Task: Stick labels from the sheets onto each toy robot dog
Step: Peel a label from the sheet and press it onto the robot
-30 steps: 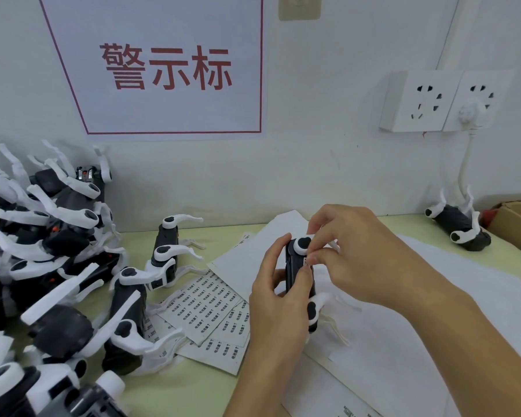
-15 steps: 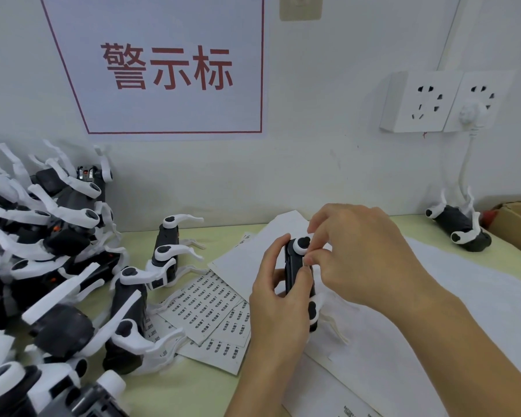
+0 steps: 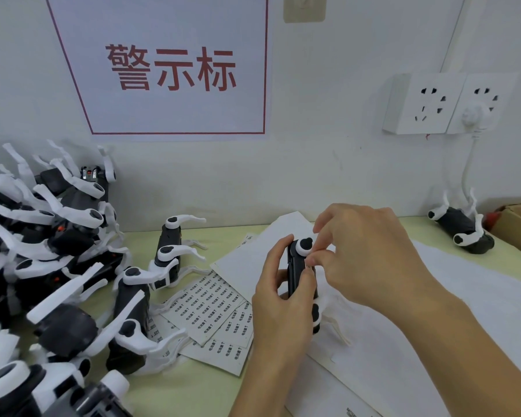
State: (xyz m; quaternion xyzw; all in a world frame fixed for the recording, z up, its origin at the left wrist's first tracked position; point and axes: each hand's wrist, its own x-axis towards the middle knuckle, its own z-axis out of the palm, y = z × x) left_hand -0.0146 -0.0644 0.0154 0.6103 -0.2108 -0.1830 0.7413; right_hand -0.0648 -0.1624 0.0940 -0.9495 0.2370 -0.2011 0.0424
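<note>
Left hand [image 3: 278, 299] grips a black-and-white plastic toy robot dog [image 3: 301, 275] above white paper label sheets [image 3: 211, 305]; right hand [image 3: 364, 251] pinches at its side, where pressing any label flat would suit.

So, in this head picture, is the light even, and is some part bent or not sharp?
Head view: soft, even light, no hard glare; the red-bordered white wall sign leans from wide-angle distortion; tiny print on the white label sheets is unreadable; the black-and-white toy robot dogs at the left edge look smeared.
</note>
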